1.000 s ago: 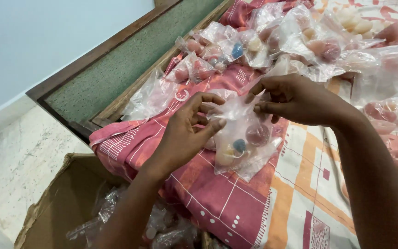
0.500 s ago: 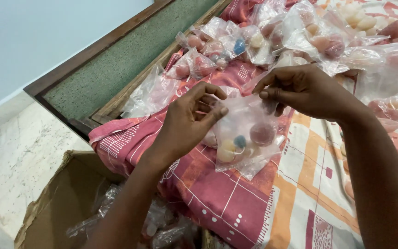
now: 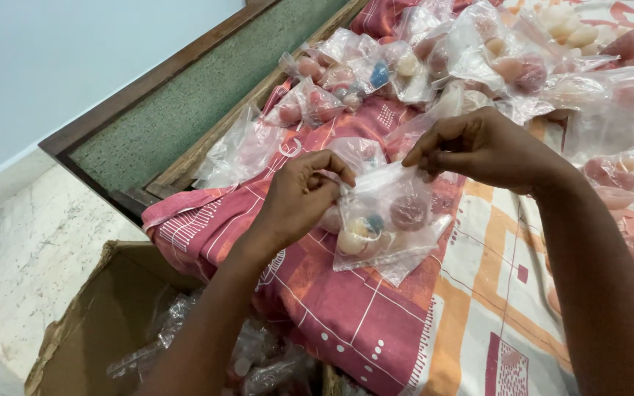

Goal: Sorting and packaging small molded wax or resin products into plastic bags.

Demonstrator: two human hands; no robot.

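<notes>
**Bag top drawn out flat between two pinches**

Spread further apart than a second ago, with the bag's mouth now stretched into a straight line between them instead of bunched. Lifted slightly too, so that the clear plastic bag [image 3: 390, 220] hangs free over the red patterned cloth [image 3: 310, 293] rather than resting on it.

Left hand [image 3: 299, 198] pinched tight on the left end of the bag's top edge, thumb against fingertips. Right hand [image 3: 478, 147] closed the same way on the right end, fingers narrow and curled. Nothing else held in either.

Inside the bag: several small rounded pieces, one cream, one dark pink, one blue, gathered at the bottom. Judging by the taut upper edge, mouth being pressed along its length; whether already closed cannot be told.

Beyond the hands, a heap of similar filled bags [image 3: 434, 59] on the cloth, reaching to the upper right corner. Below left, an open cardboard box [image 3: 89, 323] on the pale floor, with more clear bags [image 3: 258, 359] inside. Dark wooden frame [image 3: 163, 73] with a green panel running along the cloth's far edge.
</notes>
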